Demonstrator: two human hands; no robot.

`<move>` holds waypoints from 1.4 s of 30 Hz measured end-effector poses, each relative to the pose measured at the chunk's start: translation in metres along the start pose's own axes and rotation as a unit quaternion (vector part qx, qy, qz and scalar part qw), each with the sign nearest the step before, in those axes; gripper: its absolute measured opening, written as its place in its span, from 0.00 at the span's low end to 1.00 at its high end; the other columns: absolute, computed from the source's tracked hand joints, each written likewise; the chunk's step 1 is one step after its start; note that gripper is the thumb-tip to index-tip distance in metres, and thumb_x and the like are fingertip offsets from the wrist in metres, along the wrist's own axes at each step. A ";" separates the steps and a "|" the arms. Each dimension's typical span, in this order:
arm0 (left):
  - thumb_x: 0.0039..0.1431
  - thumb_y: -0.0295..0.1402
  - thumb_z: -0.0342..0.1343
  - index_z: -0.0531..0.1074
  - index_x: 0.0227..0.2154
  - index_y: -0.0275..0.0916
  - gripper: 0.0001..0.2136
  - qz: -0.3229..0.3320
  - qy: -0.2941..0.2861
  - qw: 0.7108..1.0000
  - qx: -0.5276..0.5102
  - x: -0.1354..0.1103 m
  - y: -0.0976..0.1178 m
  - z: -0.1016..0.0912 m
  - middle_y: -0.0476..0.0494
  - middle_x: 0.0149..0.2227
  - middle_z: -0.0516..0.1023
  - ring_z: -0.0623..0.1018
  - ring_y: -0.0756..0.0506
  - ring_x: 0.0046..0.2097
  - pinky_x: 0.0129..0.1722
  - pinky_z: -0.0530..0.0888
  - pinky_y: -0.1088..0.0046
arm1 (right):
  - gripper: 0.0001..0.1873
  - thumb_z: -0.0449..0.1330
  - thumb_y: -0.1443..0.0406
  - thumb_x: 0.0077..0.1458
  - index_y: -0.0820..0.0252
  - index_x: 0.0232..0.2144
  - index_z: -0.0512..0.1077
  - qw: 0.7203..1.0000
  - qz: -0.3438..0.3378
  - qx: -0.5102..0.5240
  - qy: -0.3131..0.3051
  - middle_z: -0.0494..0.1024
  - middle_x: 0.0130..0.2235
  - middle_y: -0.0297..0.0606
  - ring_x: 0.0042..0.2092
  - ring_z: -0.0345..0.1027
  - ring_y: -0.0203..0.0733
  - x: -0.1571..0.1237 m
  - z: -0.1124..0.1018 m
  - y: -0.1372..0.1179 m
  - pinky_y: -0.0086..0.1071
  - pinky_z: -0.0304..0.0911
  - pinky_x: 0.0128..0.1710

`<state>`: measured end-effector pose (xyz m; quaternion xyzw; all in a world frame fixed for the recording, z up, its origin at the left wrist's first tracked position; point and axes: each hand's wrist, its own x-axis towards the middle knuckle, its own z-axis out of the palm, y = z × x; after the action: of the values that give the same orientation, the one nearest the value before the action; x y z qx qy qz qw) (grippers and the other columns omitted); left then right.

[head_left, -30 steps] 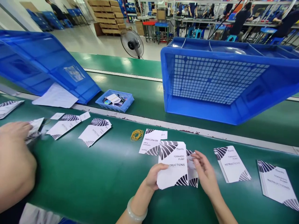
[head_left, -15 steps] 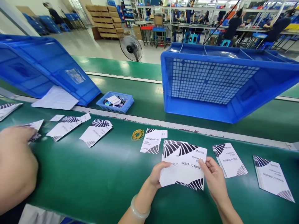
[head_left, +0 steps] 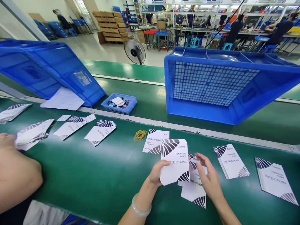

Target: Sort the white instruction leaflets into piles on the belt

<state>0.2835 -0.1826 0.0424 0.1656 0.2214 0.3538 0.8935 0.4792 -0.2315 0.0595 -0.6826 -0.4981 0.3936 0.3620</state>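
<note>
On the green desk, beyond the left grip, a blue plastic crate stands tilted. That grip clamps white paper booklets; whether the right grip holds any, I cannot tell. Yellow rubber bands lie beyond, leftward.

Black-striped white booklets; held stacked

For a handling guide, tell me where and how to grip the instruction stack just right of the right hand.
Probably best gripped across its two long edges, coming from above: the instruction stack lies flat, with no visible gap underneath, and its left edge is slightly stepped, so squeezing both sides should square it. Green table shows along both edges.
</note>
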 end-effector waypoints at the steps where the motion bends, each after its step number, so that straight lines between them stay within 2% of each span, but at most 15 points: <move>1: 0.48 0.32 0.53 0.67 0.49 0.24 0.25 -0.015 0.024 0.999 0.020 0.000 -0.005 -0.002 0.29 0.46 0.74 0.75 0.34 0.46 0.43 0.70 0.62 | 0.22 0.51 0.53 0.57 0.53 0.52 0.62 1.000 -0.009 0.009 -0.005 0.67 0.53 0.42 0.53 0.60 0.50 0.002 0.000 -0.004 0.40 0.64 0.44; 3: 0.45 0.32 0.56 0.71 0.44 0.23 0.22 -0.041 0.057 0.996 0.057 0.001 -0.014 -0.004 0.30 0.41 0.77 0.78 0.37 0.40 0.36 0.71 0.68 | 0.21 0.53 0.53 0.56 0.54 0.50 0.64 1.000 -0.019 0.016 0.001 0.70 0.50 0.42 0.50 0.63 0.49 0.007 0.002 -0.010 0.42 0.62 0.46; 6: 0.43 0.31 0.57 0.73 0.42 0.25 0.21 -0.059 0.046 0.993 0.088 0.001 -0.020 -0.004 0.32 0.38 0.79 0.78 0.40 0.36 0.31 0.71 0.71 | 0.20 0.56 0.54 0.54 0.55 0.48 0.65 0.999 -0.018 0.023 0.012 0.72 0.47 0.42 0.47 0.65 0.49 0.011 0.003 -0.012 0.42 0.62 0.46; 11: 0.43 0.29 0.57 0.72 0.44 0.27 0.22 -0.063 0.030 0.994 0.089 0.003 -0.019 -0.004 0.34 0.40 0.78 0.77 0.38 0.41 0.37 0.72 0.67 | 0.16 0.55 0.53 0.55 0.56 0.41 0.67 0.992 0.027 0.120 -0.015 0.73 0.44 0.42 0.41 0.68 0.47 0.006 0.000 -0.014 0.36 0.67 0.35; 15: 0.45 0.31 0.56 0.72 0.42 0.25 0.20 -0.058 0.033 0.997 0.047 0.003 -0.015 -0.009 0.32 0.38 0.79 0.78 0.36 0.40 0.35 0.72 0.66 | 0.15 0.59 0.53 0.52 0.57 0.35 0.68 0.977 0.059 0.204 0.010 0.76 0.37 0.41 0.36 0.70 0.47 -0.001 -0.009 -0.015 0.35 0.67 0.30; 18: 0.51 0.34 0.51 0.70 0.45 0.26 0.20 0.000 0.044 0.999 -0.014 0.000 -0.003 -0.007 0.33 0.41 0.78 0.76 0.37 0.44 0.43 0.71 0.63 | 0.17 0.61 0.53 0.50 0.55 0.38 0.67 0.963 0.089 0.254 0.014 0.76 0.38 0.41 0.38 0.71 0.50 -0.009 -0.020 -0.004 0.36 0.68 0.29; 20: 0.53 0.35 0.48 0.65 0.51 0.27 0.24 0.042 0.017 0.998 -0.047 -0.002 0.007 -0.002 0.32 0.46 0.75 0.73 0.35 0.49 0.50 0.67 0.58 | 0.19 0.59 0.52 0.51 0.54 0.42 0.66 0.958 0.112 0.263 -0.003 0.76 0.41 0.42 0.41 0.71 0.52 -0.015 -0.026 0.010 0.37 0.69 0.30; 22: 0.54 0.37 0.45 0.59 0.56 0.27 0.27 0.059 -0.025 0.996 -0.060 -0.003 0.015 0.005 0.29 0.51 0.70 0.70 0.32 0.52 0.53 0.62 0.51 | 0.22 0.58 0.52 0.52 0.54 0.46 0.63 0.966 0.119 0.229 -0.013 0.74 0.45 0.44 0.45 0.69 0.53 -0.020 -0.029 0.024 0.39 0.69 0.33; 24: 0.54 0.36 0.44 0.55 0.58 0.28 0.29 0.057 -0.051 0.995 -0.061 -0.003 0.018 0.010 0.28 0.53 0.68 0.68 0.30 0.54 0.53 0.60 0.49 | 0.28 0.59 0.51 0.51 0.54 0.51 0.60 0.985 0.106 0.138 0.015 0.69 0.51 0.46 0.52 0.63 0.55 -0.023 -0.028 0.035 0.42 0.68 0.40; 26: 0.53 0.33 0.45 0.55 0.58 0.28 0.29 0.042 -0.058 0.996 -0.057 -0.001 0.015 0.011 0.29 0.53 0.68 0.68 0.31 0.54 0.54 0.60 0.50 | 0.33 0.59 0.51 0.50 0.53 0.55 0.57 0.994 0.080 0.042 0.055 0.63 0.56 0.45 0.56 0.56 0.56 -0.025 -0.025 0.037 0.44 0.65 0.44; 28: 0.52 0.31 0.46 0.58 0.56 0.26 0.27 0.014 -0.059 0.997 -0.041 0.000 0.007 0.009 0.30 0.52 0.70 0.69 0.33 0.54 0.54 0.62 0.54 | 0.31 0.56 0.50 0.52 0.51 0.56 0.58 0.996 0.058 -0.003 0.063 0.62 0.57 0.44 0.57 0.55 0.56 -0.023 -0.021 0.030 0.44 0.64 0.45; 32: 0.48 0.28 0.50 0.68 0.48 0.24 0.23 -0.035 -0.014 0.999 0.022 0.003 -0.012 0.004 0.30 0.45 0.75 0.74 0.35 0.48 0.48 0.68 0.60 | 0.20 0.51 0.52 0.57 0.51 0.50 0.64 1.000 0.008 0.000 0.013 0.68 0.52 0.41 0.53 0.60 0.50 -0.015 -0.014 0.004 0.42 0.62 0.48; 36: 0.44 0.28 0.55 0.73 0.41 0.25 0.19 -0.038 0.062 0.996 0.047 0.003 -0.023 0.001 0.33 0.38 0.79 0.77 0.37 0.41 0.41 0.72 0.64 | 0.22 0.55 0.54 0.56 0.52 0.51 0.61 0.998 0.002 0.026 -0.055 0.71 0.48 0.41 0.48 0.65 0.48 -0.008 -0.007 -0.010 0.42 0.62 0.48; 39: 0.44 0.29 0.55 0.72 0.43 0.27 0.20 0.010 0.088 0.996 0.023 0.004 -0.027 0.001 0.34 0.40 0.78 0.76 0.36 0.43 0.43 0.71 0.63 | 0.23 0.55 0.54 0.56 0.53 0.53 0.60 0.979 0.038 0.141 -0.144 0.74 0.44 0.41 0.43 0.69 0.46 -0.011 0.001 -0.012 0.43 0.66 0.44; 42: 0.47 0.31 0.56 0.70 0.45 0.29 0.20 0.053 0.080 0.994 0.050 0.005 -0.032 0.002 0.34 0.42 0.77 0.74 0.34 0.47 0.48 0.68 0.59 | 0.21 0.55 0.53 0.55 0.56 0.49 0.66 0.947 0.063 0.265 -0.170 0.76 0.43 0.41 0.42 0.71 0.47 -0.014 0.004 -0.014 0.43 0.68 0.42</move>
<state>0.3057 -0.2022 0.0286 0.1929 0.3006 0.4015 0.8433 0.4671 -0.2415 0.0723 -0.5149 -0.3863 0.6435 0.4142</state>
